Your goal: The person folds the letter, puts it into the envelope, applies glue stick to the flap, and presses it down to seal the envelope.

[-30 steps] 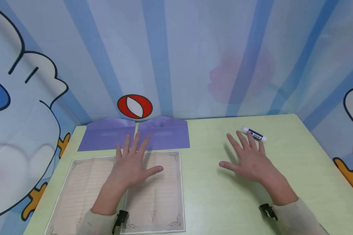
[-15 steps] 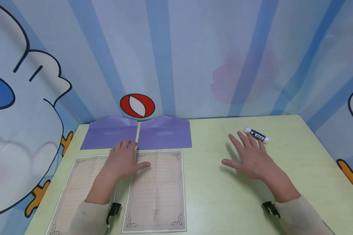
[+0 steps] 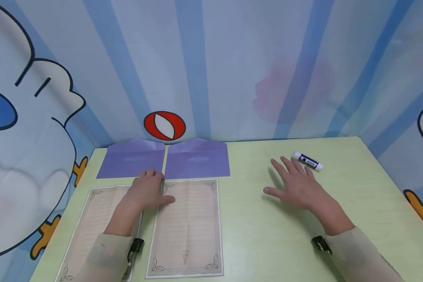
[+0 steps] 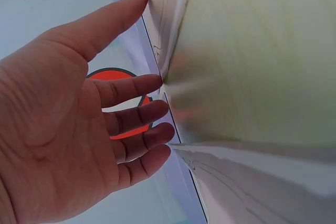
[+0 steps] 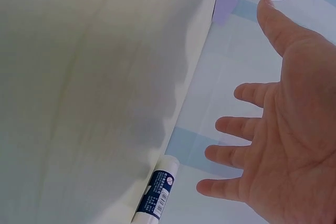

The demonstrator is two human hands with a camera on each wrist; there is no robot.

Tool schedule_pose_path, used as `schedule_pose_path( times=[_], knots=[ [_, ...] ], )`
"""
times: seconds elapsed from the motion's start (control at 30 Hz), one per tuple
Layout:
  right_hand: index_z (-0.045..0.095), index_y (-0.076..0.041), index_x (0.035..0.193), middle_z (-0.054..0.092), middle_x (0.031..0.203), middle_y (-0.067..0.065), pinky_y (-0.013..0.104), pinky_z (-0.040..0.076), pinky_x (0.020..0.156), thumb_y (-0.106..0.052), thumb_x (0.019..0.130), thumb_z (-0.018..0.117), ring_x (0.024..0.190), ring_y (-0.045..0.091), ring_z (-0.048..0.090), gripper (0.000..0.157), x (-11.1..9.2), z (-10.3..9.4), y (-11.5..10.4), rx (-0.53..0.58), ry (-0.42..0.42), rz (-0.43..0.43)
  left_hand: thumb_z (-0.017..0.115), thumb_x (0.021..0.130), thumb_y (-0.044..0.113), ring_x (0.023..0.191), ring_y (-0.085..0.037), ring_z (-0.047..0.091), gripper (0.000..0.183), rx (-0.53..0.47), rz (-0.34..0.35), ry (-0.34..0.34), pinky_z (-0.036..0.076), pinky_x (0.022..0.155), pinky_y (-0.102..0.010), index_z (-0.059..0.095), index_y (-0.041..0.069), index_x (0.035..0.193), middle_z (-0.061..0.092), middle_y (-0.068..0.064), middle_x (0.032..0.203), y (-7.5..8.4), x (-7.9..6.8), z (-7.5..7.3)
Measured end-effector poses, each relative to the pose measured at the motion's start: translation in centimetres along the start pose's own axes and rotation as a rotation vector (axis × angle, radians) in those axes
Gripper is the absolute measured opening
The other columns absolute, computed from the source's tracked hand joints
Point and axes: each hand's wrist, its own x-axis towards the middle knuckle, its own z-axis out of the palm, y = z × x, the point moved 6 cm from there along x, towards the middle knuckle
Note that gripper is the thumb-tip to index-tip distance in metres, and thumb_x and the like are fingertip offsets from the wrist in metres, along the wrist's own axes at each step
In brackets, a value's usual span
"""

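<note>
My left hand [image 3: 145, 192] is over the gap between two lined, bordered sheets of letter paper, its thumb above the right sheet [image 3: 187, 231] and its palm covering part of the left sheet [image 3: 89, 223]. In the left wrist view, its fingers [image 4: 134, 119] are slightly bent, with nothing between them; whether the tips touch the table or paper is unclear. My right hand [image 3: 297, 188] hovers with spread fingers above the table. Just beyond its fingertips lies a white glue stick [image 3: 307, 161] with a dark blue label, also visible in the right wrist view.
Two purple envelopes, a left one [image 3: 132, 162] and a right one [image 3: 197, 162], lie side by side along the back of the pale green table [image 3: 253, 243], flaps up. A curtain [image 3: 229, 70] printed with stripes and cartoon figures hangs right behind the table.
My left hand has moved back and left from over the envelopes, lowering toward the sheets, its fingers bending. My right hand has shifted only slightly. The sheets, envelopes and glue stick lie as before.
</note>
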Motion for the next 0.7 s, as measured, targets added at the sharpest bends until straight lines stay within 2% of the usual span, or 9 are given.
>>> schedule_pose_path(
  times=[0.37, 0.57, 0.7],
  knots=[
    [0.022, -0.012, 0.17, 0.02, 0.171, 0.026, 0.079, 0.013, 0.118, -0.077, 0.097, 0.054, 0.156, 0.055, 0.013, 0.102, 0.49, -0.1, 0.12, 0.009, -0.003, 0.004, 0.087, 0.085, 0.049, 0.117, -0.045, 0.053, 0.075, 0.041, 0.002, -0.01, 0.047, 0.102, -0.064, 0.062, -0.012, 0.121, 0.057, -0.026, 0.124, 0.41, 0.15, -0.45],
    [0.022, -0.012, 0.17, 0.019, 0.172, 0.026, 0.081, 0.011, 0.117, -0.079, 0.097, 0.052, 0.156, 0.055, 0.012, 0.104, 0.57, 0.13, 0.13, 0.014, -0.004, 0.004, 0.088, 0.086, 0.041, 0.108, -0.038, 0.052, 0.056, 0.019, -0.009, -0.016, 0.049, 0.094, -0.059, 0.066, -0.005, 0.11, 0.057, -0.018, 0.113, 0.52, 0.3, -0.18],
    [0.022, -0.012, 0.17, 0.019, 0.172, 0.026, 0.081, 0.011, 0.117, -0.078, 0.097, 0.053, 0.156, 0.056, 0.013, 0.104, 0.49, 0.19, 0.01, 0.014, -0.007, 0.006, 0.086, 0.089, 0.03, 0.093, -0.031, 0.055, 0.039, -0.06, -0.014, -0.033, 0.051, 0.085, -0.053, 0.067, -0.001, 0.104, 0.058, -0.011, 0.096, 0.46, 0.2, 0.26]
  ],
)
